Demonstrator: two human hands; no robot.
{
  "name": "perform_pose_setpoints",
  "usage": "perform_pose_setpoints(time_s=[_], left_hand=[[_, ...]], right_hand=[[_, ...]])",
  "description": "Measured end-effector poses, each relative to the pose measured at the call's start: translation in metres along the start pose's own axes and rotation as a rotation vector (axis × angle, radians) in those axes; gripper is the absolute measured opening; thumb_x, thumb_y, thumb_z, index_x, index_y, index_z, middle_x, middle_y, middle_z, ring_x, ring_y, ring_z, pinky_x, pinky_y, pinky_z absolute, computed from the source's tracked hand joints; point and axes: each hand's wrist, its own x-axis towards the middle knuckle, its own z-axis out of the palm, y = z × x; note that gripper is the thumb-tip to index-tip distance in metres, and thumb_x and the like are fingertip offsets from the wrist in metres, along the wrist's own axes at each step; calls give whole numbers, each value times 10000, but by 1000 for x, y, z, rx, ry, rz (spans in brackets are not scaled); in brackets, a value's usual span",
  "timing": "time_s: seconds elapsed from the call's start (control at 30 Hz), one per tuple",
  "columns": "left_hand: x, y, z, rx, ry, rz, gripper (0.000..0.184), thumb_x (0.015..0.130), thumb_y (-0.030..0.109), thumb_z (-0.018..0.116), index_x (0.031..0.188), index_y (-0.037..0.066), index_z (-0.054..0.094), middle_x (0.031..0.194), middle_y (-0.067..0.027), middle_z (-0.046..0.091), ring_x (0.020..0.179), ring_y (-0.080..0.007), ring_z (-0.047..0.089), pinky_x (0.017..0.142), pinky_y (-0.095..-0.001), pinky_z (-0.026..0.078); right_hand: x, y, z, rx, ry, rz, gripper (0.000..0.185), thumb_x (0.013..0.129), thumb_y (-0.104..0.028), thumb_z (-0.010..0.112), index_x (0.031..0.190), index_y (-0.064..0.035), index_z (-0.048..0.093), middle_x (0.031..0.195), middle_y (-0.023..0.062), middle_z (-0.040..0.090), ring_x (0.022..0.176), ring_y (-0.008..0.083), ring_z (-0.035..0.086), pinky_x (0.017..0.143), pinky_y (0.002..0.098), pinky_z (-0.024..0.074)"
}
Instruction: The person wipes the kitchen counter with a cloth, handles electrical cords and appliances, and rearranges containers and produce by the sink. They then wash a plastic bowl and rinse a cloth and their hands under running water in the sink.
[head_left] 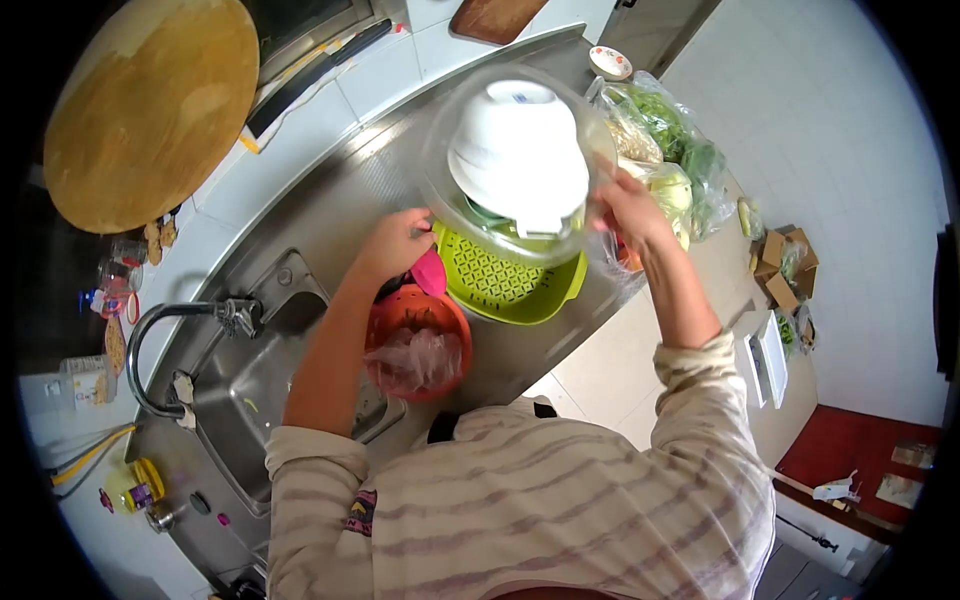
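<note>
My right hand (628,208) grips the right rim of a clear plastic basin (440,150), slightly blurred. In the basin are stacked white bowls (520,140), bottoms up, and a white piece with a flat end. My left hand (398,243) is curled closed at the basin's lower left rim, its fingertips partly hidden. Just below the basin, partly covered by it, lies a green drain basket (505,275). Next to my left hand is a pink scoop-like piece (430,272). An orange-red bowl (455,335) beneath it holds a crumpled clear plastic bag (415,360).
A steel sink (235,400) with a curved faucet (145,345) lies at left. Bagged vegetables (665,130) and a small patterned bowl (610,63) are at the counter's right end. A round wooden board (150,110) stands at upper left. A cardboard box (785,265) sits at right.
</note>
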Motion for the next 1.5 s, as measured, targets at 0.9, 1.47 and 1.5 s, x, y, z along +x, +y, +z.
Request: perform_pose_setpoints(time_s=[0.9,1.47,1.5], left_hand=[[-24,-11,0,-156,-287,118,810,761,36,611,1462,64,206,969,-81,637,779,-114,579,736,-248,473],[-26,-72,-27,-205,-24,140,594,807,68,578,1377,81,411,1095,-73,619,718,-108,512,689,-253,461],[-35,-67,-34,-201,-20,137,594,807,68,578,1377,81,411,1095,-73,619,718,-108,512,689,-253,461]], right_hand=[[-45,59,-8,-255,-14,-112,423,881,-160,539,1282,-33,490,812,20,570,534,82,505,463,214,422],[-73,195,46,824,-270,439,542,802,-97,452,1329,-53,337,1295,195,443,1145,374,492,928,503,474],[-70,194,53,905,-231,394,534,776,-30,431,1303,-11,345,1251,208,473,1099,364,530,935,479,486]])
